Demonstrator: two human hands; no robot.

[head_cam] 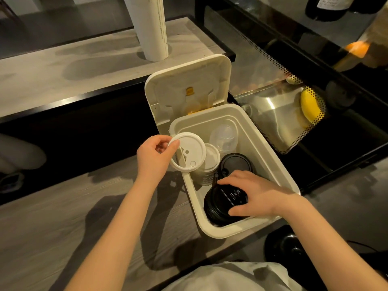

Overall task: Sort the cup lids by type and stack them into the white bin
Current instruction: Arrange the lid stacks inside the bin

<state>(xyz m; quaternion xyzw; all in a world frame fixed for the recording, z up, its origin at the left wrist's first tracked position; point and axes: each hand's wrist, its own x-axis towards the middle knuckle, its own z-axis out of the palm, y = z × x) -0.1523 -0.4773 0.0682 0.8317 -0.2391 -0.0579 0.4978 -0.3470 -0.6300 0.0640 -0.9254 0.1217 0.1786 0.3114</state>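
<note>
Head view: white bin (pixel 290 181) with sorted lid stacks (pixel 225 201).

Single head-worn view, wide-angle, straight edges bowing toward the frame border. Looks forward and steeply down from above the person's chest, with pale shirt cloth (pixel 231 276) at the bottom edge. Close in, both forearms reaching up from the bottom: left hand (pixel 153 158), pinching a white lid (pixel 190 152), left of centre; right hand (pixel 258 194), gripping a black lid stack (pixel 222 203), just right of centre. Centres on the open white bin (pixel 228 231) on the grey wood-grain counter (pixel 52 217). Takes in, farther off, a raised shelf (pixel 52 76) with a white tube (pixel 152 28), and at upper right a glass-fronted case (pixel 273 114).
</note>
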